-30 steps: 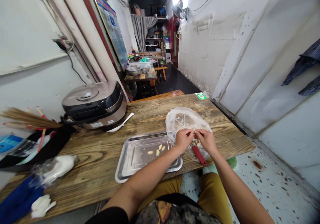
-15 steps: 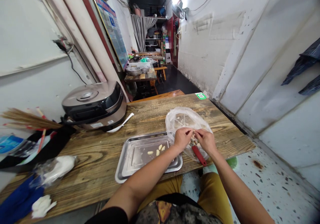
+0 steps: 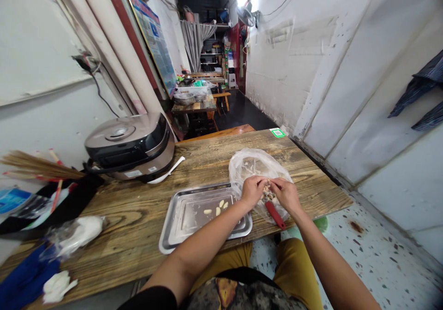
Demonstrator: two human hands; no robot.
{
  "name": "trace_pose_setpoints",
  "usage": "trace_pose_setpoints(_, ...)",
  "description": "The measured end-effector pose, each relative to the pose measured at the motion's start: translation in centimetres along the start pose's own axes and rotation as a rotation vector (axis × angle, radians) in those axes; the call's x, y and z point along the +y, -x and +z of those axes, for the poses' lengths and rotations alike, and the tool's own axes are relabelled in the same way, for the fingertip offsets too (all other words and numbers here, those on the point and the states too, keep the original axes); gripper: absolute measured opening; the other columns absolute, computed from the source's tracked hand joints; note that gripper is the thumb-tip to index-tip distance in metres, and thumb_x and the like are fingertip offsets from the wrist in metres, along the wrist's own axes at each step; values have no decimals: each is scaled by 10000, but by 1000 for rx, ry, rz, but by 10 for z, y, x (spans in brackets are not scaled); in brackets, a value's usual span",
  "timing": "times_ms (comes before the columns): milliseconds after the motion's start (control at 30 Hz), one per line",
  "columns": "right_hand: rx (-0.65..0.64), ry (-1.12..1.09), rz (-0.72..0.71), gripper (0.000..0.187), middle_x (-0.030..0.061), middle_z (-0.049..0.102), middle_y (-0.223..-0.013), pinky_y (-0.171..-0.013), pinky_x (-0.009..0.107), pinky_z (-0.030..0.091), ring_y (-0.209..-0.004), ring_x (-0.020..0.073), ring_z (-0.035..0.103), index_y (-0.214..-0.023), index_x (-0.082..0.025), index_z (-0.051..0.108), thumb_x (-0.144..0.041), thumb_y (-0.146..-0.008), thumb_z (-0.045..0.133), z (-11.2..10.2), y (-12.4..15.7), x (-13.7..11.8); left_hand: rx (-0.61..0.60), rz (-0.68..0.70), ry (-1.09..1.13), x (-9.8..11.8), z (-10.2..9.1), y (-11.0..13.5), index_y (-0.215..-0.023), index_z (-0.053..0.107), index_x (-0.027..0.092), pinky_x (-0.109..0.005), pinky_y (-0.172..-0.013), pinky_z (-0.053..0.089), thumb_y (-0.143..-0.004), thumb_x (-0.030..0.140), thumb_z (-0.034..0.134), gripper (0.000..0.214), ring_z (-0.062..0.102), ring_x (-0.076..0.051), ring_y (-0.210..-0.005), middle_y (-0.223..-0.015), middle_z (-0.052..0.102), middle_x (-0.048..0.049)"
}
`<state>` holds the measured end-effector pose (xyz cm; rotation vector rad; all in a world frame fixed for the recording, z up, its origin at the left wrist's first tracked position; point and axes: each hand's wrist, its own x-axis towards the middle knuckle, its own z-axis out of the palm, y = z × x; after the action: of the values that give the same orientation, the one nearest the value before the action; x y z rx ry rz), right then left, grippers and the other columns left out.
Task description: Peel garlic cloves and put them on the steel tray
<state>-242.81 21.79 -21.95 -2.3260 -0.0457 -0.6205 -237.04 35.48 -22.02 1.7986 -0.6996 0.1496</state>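
Observation:
My left hand (image 3: 254, 192) and my right hand (image 3: 285, 193) meet fingertip to fingertip over a clear plastic bag (image 3: 239, 163). Both are closed in a pinch on a small garlic clove, mostly hidden by the fingers. Unpeeled cloves and bits of skin (image 3: 266, 194) lie on the bag beneath them. A knife with a red handle (image 3: 276, 215) rests there too, its blade covered by the garlic and my hands. To the left is a metal tray (image 3: 172, 217) holding several peeled garlic cloves (image 3: 221, 204), partly behind my left forearm.
A rice cooker (image 3: 129, 146) stands at the table's back left, with a white spoon (image 3: 168, 170) beside it. Farther left are a black holder with chopsticks (image 3: 58, 194), a bagged white item (image 3: 81, 234), crumpled tissue (image 3: 58, 286) and blue cloth (image 3: 29, 277).
My fingers have shifted very slightly at the clove. The tray, the peeled cloves and the knife lie as before.

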Motion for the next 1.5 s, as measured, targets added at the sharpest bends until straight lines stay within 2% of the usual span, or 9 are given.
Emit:
trace_pose_setpoints(367,-8,0,-18,248,64,695,-828,-677,283,472,-744,193,634,-891,-190,707,-281,-854,479,-1,2,1,-30,38,-25,0,-1,-2,-742,704,162,-217,-626,426,-800,173,539,175,600,-128,-644,-700,689,-21)
trace_pose_setpoints(633,-9,41,-42,238,53,692,-830,-683,276,472,-745,184,630,-876,-202,705,-257,-849,475,-1,1,1,-57,-28,16,1,-2,-2,-761,708,170,-208,-631,432,-803,189,548,166,604,-123,-638,-681,685,-12)
trace_pose_setpoints(1033,-19,24,-36,236,63,693,-875,-710,284,477,-767,189,631,-911,-201,701,-252,-857,477,-3,3,1,-60,-35,-15,-1,-1,-2,-756,703,179,-213,-625,436,-801,198,545,165,600,-125,-632,-682,683,-7)
trace_pose_setpoints(1267,-14,67,-91,240,66,687,-897,-724,285,475,-804,191,628,-953,-196,694,-235,-854,479,-3,2,3,-79,-3,-41,-2,-1,-3,-754,704,176,-211,-619,423,-805,194,541,172,599,-124,-630,-679,682,-8)
trace_pose_setpoints(1500,-16,43,-78,228,68,691,-892,-735,295,480,-810,197,628,-932,-208,697,-243,-853,486,-1,4,3,-65,19,-77,-2,1,-1,-715,697,175,-213,-625,416,-797,173,523,193,587,-121,-629,-676,679,-11)
